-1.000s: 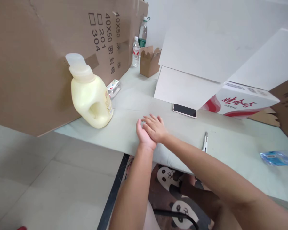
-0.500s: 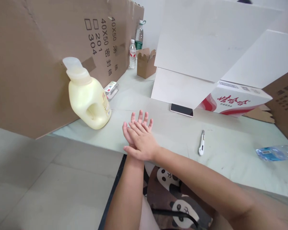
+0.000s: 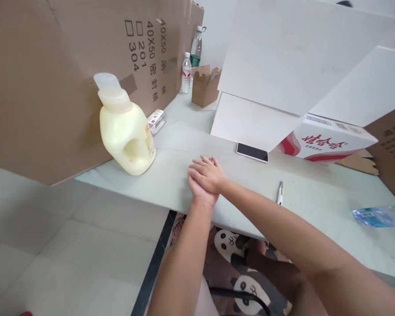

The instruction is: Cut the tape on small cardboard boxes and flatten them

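Just over the table's front edge, my right hand (image 3: 209, 174) lies across my left hand (image 3: 200, 193), the two pressed together. The fingers of my right hand are stretched out over the palm of the left. My left hand is underneath, and most of its fingers are hidden behind the right. I see no object between them. To their left stands a pale yellow laundry detergent jug (image 3: 118, 131) with a translucent cap. A phone (image 3: 252, 152) lies beyond my hands to the right, and a white utility knife (image 3: 280, 193) rests nearer the right forearm.
A large cardboard box (image 3: 69, 87) rises at the left. White panels (image 3: 266, 52) and a red-and-white carton (image 3: 329, 139) stand at the back right. A plastic bottle (image 3: 375, 217) lies at the right. A small brown box (image 3: 204, 90) and two bottles are at the back.
My hands have moved right and slightly up. The left hand's fingers, spread and visible before, are now mostly covered by the right hand. The view has shifted a little.
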Tool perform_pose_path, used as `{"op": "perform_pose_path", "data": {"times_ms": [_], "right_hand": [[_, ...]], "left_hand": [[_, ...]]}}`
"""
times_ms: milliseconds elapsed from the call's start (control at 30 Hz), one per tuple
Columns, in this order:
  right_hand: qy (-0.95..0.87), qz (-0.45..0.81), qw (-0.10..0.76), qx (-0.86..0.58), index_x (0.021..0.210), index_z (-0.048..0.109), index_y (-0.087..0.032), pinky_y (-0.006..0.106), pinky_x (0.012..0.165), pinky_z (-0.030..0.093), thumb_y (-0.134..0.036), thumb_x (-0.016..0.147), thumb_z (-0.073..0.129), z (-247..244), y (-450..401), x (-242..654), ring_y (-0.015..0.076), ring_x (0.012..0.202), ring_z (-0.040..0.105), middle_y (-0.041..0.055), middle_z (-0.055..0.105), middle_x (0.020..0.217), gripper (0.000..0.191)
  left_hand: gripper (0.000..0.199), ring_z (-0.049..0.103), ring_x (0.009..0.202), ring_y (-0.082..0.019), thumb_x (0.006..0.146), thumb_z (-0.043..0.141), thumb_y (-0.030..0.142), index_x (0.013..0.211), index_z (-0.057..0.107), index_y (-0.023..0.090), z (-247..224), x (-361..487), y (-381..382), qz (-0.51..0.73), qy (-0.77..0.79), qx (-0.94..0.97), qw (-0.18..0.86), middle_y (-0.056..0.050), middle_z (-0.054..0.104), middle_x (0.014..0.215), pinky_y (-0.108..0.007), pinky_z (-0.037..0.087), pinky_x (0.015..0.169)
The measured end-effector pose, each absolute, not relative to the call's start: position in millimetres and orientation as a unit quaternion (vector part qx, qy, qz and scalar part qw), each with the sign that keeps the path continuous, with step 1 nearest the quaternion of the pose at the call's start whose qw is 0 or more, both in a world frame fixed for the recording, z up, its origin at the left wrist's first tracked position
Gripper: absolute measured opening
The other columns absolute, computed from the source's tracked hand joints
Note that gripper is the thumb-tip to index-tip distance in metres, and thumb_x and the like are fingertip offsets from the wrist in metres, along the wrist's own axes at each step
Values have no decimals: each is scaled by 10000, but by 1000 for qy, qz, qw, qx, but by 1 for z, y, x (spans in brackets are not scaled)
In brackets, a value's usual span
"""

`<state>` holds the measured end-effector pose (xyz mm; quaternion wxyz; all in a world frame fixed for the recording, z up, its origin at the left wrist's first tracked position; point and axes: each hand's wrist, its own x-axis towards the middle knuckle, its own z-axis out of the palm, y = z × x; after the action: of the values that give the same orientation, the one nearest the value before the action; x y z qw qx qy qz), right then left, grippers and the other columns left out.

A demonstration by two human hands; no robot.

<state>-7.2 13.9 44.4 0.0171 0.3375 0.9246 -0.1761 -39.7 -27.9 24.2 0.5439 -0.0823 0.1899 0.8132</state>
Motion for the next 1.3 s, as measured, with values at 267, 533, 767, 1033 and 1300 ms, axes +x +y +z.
{"op": "perform_pose_path", "data": {"times_ms": [267,533,767,1033,1300], "right_hand": [[910,-200,24,364,1400,582,-272,581,1253,2,-449,1017,305,37,36,-28,287,1575,111,15,361,1634,505],[917,-166,21,363,1429,549,-283,579,1252,5,-437,1013,325,34,47,-49,302,1577,86,24,332,1648,497],[916,-165,26,366,1424,551,-264,564,1256,16,-408,1017,312,31,42,-53,306,1575,91,30,340,1644,493],[927,-176,17,332,1410,563,-252,576,1254,17,-404,1004,334,27,31,-81,308,1573,106,43,355,1637,490],[924,-195,18,329,1385,583,-231,572,1254,26,-398,995,341,20,30,-90,319,1569,123,55,373,1627,488]], "left_hand": [[635,473,1414,-304,927,244,626,1224,632,221,24,-45,-31,821,92,-106,554,-106,556,1453,-495,430,1113],[664,486,1407,-313,910,251,613,1291,606,201,20,-56,-28,833,80,-89,540,-126,538,1486,-480,407,1117],[706,508,1383,-306,903,212,651,1328,571,217,15,-64,-35,819,87,-96,559,-125,533,1480,-458,442,1069],[677,513,1360,-324,904,215,648,1314,584,256,15,-89,-48,828,121,-108,537,-112,547,1454,-486,463,1023],[654,532,1354,-317,906,266,629,1311,599,238,11,-99,-50,829,110,-111,538,-110,544,1472,-464,468,1046]]}}
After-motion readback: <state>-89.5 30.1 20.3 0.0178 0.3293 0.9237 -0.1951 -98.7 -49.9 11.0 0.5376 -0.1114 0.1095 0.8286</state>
